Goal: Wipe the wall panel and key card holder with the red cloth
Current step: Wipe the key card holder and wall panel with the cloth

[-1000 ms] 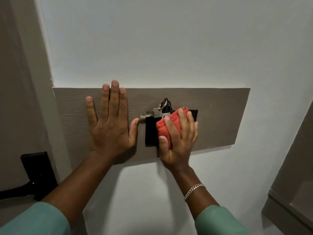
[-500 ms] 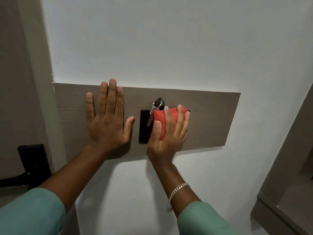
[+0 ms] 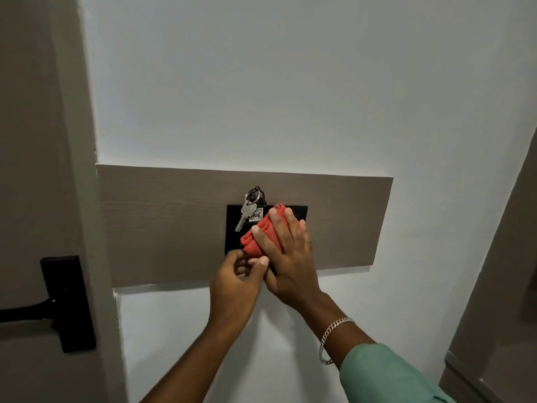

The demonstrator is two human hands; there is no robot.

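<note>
A grey-brown wood-grain wall panel (image 3: pixel 162 222) runs across the white wall. At its middle sits the black key card holder (image 3: pixel 232 228), with a silver key (image 3: pixel 243 218) and a numbered tag hanging from a ring at its top. My right hand (image 3: pixel 286 257) lies flat over the folded red cloth (image 3: pixel 257 239) and presses it against the holder's lower right part. My left hand (image 3: pixel 235 282) is curled just below the holder's bottom edge, its fingertips pinching the cloth's lower corner, beside my right thumb.
A door with a black handle and lock plate (image 3: pixel 68 303) stands at the left, next to the door frame (image 3: pixel 87 199). A grey-brown cabinet or door edge (image 3: pixel 494 286) rises along the right side. White wall surrounds the panel.
My left hand has left the panel's left part and come down to the cloth's lower corner. My right hand with the cloth slid lower on the holder, uncovering the key.
</note>
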